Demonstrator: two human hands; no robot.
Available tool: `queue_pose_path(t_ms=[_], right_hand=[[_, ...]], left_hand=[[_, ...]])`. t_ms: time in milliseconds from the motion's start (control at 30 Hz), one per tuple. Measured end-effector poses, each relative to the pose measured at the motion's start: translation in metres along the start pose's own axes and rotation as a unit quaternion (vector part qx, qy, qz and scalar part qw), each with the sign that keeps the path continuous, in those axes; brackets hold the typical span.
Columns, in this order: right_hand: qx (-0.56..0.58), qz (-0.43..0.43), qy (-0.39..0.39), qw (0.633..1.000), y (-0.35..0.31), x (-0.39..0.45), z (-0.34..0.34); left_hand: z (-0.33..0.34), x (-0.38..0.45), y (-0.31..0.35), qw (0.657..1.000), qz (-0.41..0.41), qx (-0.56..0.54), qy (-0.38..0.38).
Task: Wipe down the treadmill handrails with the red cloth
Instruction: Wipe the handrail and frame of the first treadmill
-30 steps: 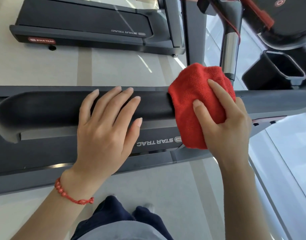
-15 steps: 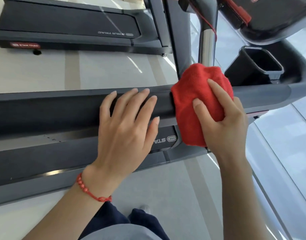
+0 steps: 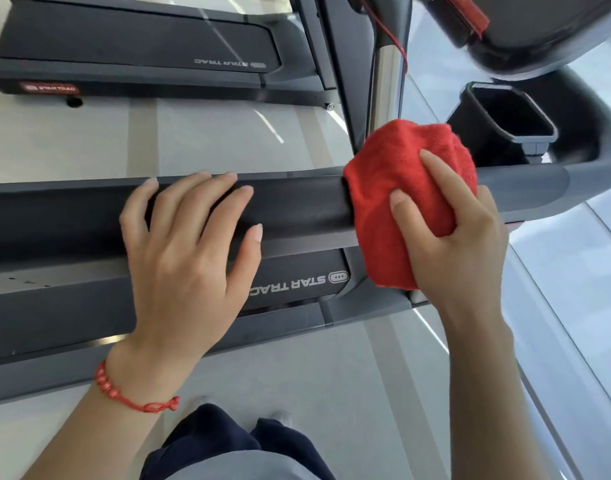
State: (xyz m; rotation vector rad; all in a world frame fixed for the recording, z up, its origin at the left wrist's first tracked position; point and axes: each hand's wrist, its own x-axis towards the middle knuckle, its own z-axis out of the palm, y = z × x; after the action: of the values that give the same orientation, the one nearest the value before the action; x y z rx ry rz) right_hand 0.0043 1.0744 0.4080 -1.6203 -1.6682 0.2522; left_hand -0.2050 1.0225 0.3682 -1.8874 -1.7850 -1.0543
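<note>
A dark padded handrail (image 3: 297, 206) of the treadmill runs across the middle of the view from left to right. The red cloth (image 3: 401, 174) is draped over the rail at its right part, bunched on top and hanging down the near side. My right hand (image 3: 453, 237) presses the cloth against the rail, fingers spread over it. Left of the cloth, my left hand (image 3: 189, 258) lies flat on the rail with fingers apart and holds nothing; a red bead bracelet is on its wrist.
Right of the cloth the rail turns grey (image 3: 539, 188) and curves up toward the console (image 3: 539, 29). A black cup holder (image 3: 504, 116) sits behind it. A chrome post (image 3: 383, 84) and a red safety cord stand behind the cloth. Another treadmill (image 3: 141, 50) lies beyond, across pale floor.
The view has shifted right along the rail toward the console. My right hand and the cloth have slid right along the rail, and my left hand has followed, still flat on it.
</note>
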Motion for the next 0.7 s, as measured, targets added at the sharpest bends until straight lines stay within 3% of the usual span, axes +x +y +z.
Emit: queue_pose_path(t_ms=[300,700], right_hand=[[0.022,-0.036,-0.024,0.999,0.031,0.018,-0.016],[0.035,-0.046,-0.018,0.998,0.047,0.023,-0.019]], left_hand=[[0.038,0.021,0.072,0.999,0.011,-0.032,-0.029],[0.056,0.021,0.075,0.999,0.020,0.029,-0.017]])
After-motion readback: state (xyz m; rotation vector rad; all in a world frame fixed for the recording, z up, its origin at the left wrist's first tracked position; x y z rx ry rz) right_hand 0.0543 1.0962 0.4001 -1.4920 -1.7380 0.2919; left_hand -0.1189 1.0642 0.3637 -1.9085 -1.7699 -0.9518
